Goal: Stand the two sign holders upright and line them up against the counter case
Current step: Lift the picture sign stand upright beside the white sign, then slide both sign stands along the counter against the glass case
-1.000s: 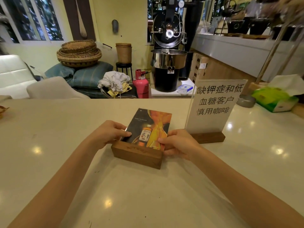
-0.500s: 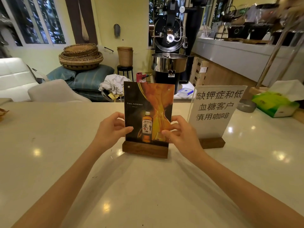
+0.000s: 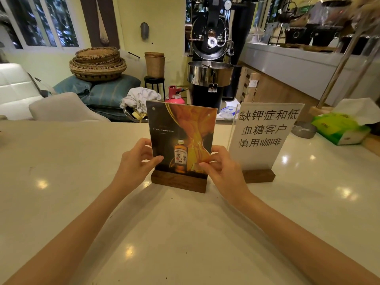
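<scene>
The whisky sign holder [image 3: 181,138], a clear panel with a dark and orange bottle poster in a wooden base, stands upright on the pale counter [image 3: 185,233]. My left hand [image 3: 136,161] pinches the panel's left edge and my right hand [image 3: 221,167] pinches its right edge, both low on the panel. Just to its right stands the white sign holder [image 3: 265,134] with black Chinese characters, upright in its own wooden base and touched by neither hand.
A green tissue box [image 3: 339,128] and a small metal ashtray [image 3: 304,130] sit at the counter's far right. Beyond the counter's far edge are a coffee roaster [image 3: 209,64], a pink gas cylinder [image 3: 174,94], stacked baskets [image 3: 97,63] and a chair [image 3: 65,108].
One second ago the whisky sign holder lay flat on its back; both hands tipped it up onto its base. Since half a second ago it has hardly moved.
</scene>
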Tool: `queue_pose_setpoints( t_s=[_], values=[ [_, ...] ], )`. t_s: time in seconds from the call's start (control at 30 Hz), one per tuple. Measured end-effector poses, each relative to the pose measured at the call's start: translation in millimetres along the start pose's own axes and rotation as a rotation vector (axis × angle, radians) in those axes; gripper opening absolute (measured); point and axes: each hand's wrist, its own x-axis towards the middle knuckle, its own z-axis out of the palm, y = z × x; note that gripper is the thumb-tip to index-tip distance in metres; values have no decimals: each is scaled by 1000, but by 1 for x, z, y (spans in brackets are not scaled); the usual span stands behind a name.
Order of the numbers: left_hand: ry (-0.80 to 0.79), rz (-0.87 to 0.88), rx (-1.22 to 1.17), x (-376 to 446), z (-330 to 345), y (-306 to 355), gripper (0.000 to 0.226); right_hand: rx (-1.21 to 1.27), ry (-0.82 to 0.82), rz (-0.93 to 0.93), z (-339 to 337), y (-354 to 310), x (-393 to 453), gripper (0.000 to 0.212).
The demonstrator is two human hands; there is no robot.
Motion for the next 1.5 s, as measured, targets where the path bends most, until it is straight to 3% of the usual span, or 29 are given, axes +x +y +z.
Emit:
queue_pose_setpoints(
  t_s=[0.1, 0.23, 0.5, 0.57, 0.63, 0.73, 0.83, 1.03, 1.23, 1.5],
  values=[
    [15, -10, 1, -3, 3, -1, 39, -10, -3, -25, -6, 2, -5, 26],
    [49, -26, -17, -9, 10, -2, 53, -67, 128, -75, -32, 10, -13, 18],
    [170, -15, 6, -14, 20, 6, 59, -73, 350, 191, -113, 38, -27, 19],
    [187, -34, 7, -13, 20, 8, 58, -30, 424, 343, -124, 45, -22, 43],
    [192, -49, 4, -14, 22, 10, 58, 58, 389, 476, -132, 52, -14, 58],
    [192, -59, 3, -14, 25, 14, 58, 200, 180, 540, -140, 54, -6, 48],
    [179, -66, 11, -13, 27, 15, 58, 130, 70, 480, -143, 53, -3, 41],
    [152, -65, 33, -11, 23, 13, 57, 100, 13, 457, -145, 53, 2, 42],
    [77, -44, 32, 3, 28, 12, 55, 38, 8, 465, -145, 50, -6, 47],
    [-41, 40, -35, 34, 73, 34, 55, -129, 214, 490, -178, 50, -38, 45]
  ],
)
